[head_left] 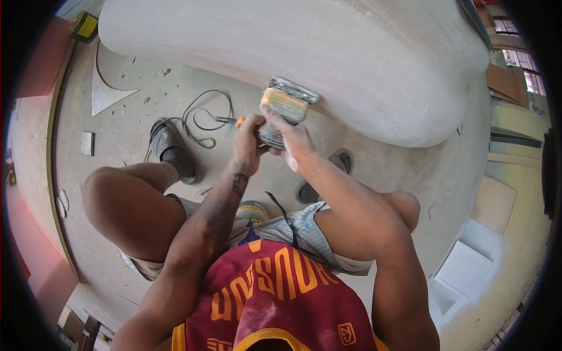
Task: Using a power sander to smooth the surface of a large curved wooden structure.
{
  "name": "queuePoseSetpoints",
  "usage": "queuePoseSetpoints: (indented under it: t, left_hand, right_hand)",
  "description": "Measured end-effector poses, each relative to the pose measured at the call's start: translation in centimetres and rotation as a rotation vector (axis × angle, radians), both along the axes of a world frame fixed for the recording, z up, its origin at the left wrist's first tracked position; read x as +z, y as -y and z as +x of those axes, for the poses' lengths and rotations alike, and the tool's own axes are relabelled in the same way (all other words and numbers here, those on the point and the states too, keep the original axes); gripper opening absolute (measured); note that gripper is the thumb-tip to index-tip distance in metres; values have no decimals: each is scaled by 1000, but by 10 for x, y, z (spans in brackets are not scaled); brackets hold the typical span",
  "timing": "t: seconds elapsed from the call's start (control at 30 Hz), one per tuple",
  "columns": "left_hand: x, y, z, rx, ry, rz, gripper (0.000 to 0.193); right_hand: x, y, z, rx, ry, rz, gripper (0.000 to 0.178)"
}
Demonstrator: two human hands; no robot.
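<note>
Fingers of my left hand and right hand are curled firmly around the yellow-and-grey sander, the right thumb lying along its body; two hands, I'd judge, because a tool that shakes wants steadying from both sides. Largest of all is the smooth, pale form across the far side, its rounded flank facing me, so the tool meets it at arm's length. My bare legs are spread wide, knees out, which leaves room for my forearms to reach between them. Off to the left, a pale offcut with a curved edge lies flat on the floor, beyond my foot and probably out of the way there. As for the sander itself, it sits just at the form's near edge, pad tilted toward that edge; whether it touches, I cannot tell. Its dark cord lies in loose loops to the left, slack enough, I think, not to tug. Smallest, a little pale block rests left of my dark shoe.
</note>
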State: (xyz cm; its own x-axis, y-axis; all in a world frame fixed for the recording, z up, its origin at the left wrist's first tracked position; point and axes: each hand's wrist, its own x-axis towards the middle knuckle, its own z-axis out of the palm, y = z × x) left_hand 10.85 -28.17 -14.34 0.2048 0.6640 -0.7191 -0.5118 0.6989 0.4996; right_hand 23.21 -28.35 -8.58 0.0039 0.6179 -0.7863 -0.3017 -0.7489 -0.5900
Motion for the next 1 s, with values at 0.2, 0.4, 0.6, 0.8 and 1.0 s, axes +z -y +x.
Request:
queuePoseSetpoints:
  t: [0.2,0.4,0.6,0.8,1.0]
  left_hand:
    - [19,39,68,-260,245,13,28]
    - [33,42,82,-427,354,36,37]
    - [18,22,33,-354,302,148,40]
    - [24,-3,-3,-294,259,163,41]
    - [3,32,50,-475,268,240,39]
  right_hand:
    - [-8,51,82,-172,139,33,49]
    - [6,64,103,-254,145,-18,50]
    - [17,30,56,-86,95,21,48]
    - [14,5,17,-16,141,49,55]
    - [0,47,79,-91,165,37,53]
